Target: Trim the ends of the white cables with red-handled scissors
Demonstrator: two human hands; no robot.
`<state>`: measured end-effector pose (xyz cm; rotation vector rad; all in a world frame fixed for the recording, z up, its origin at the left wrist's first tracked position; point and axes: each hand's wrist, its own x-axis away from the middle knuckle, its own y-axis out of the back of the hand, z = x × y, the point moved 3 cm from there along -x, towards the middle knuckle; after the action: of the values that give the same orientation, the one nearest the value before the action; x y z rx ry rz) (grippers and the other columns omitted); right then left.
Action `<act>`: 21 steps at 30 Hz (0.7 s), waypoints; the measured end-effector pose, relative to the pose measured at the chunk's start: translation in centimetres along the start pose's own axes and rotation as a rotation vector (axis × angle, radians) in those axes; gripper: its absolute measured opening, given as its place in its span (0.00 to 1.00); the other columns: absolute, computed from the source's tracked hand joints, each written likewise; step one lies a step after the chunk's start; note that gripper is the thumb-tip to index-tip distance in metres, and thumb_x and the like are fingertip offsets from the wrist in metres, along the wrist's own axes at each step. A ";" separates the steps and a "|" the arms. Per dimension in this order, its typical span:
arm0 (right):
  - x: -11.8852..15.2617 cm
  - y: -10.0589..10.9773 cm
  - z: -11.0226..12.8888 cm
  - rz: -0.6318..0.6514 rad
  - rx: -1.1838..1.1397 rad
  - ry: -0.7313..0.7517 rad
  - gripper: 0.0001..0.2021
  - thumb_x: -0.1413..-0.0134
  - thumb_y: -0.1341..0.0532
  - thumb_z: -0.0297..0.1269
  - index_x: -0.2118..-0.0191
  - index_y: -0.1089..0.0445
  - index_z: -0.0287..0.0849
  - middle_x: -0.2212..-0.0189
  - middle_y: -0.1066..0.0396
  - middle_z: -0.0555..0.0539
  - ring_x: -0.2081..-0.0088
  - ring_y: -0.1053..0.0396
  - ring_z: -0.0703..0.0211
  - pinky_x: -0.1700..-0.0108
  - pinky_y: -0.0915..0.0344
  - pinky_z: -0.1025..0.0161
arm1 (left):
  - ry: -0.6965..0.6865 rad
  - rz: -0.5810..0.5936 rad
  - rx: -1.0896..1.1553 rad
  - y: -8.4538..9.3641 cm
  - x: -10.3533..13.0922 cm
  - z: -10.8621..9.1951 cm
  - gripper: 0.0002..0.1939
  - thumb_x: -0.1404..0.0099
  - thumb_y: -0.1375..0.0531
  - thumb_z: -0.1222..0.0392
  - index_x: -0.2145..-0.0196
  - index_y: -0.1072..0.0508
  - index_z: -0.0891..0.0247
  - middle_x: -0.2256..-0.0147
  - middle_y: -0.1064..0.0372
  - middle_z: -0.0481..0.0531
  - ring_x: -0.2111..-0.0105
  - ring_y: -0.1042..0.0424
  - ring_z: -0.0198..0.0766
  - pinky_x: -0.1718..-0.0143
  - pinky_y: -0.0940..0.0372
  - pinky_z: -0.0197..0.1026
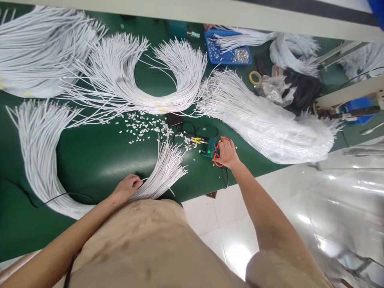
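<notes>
At the bench's front edge my left hand (pixel 129 186) has its fingers curled closed at the near bundle of white wires (pixel 163 172), with a wire end by its fingertips. This bundle curves away leftward along the green bench top. My right hand (pixel 227 154) is at the right, its fingers closed around the orange-red handles of a pair of scissors (pixel 216 161). The scissors lie against a small green device (pixel 210 147) with a green light. Beside that device are yellow-and-black clips (pixel 196 140). The scissor blades are mostly hidden.
Small white cut pieces (pixel 144 126) are scattered mid-bench. More wire bundles (pixel 168 100) lie behind, one wrapped in clear plastic (pixel 270 132). A blue tray (pixel 226 48) holds small metal parts near a yellow tape roll (pixel 255 77). A shelf beam (pixel 192 16) crosses above.
</notes>
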<state>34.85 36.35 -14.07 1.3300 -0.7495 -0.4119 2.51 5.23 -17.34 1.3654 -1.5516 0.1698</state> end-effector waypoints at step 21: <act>-5.4 -1.0 9.0 0.051 -0.200 0.153 0.08 0.46 0.49 0.32 0.61 0.36 0.39 0.64 0.31 0.47 0.60 0.36 0.60 0.55 0.47 0.64 | 0.255 0.040 0.485 -1.6 2.8 -2.4 0.22 0.47 0.47 0.39 0.71 0.29 0.63 0.63 0.27 0.55 0.59 0.30 0.46 0.62 0.36 0.42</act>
<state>24.90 33.30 -15.84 1.1388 -0.5973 -0.3312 5.61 4.38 -14.92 1.6085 -1.3700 0.7566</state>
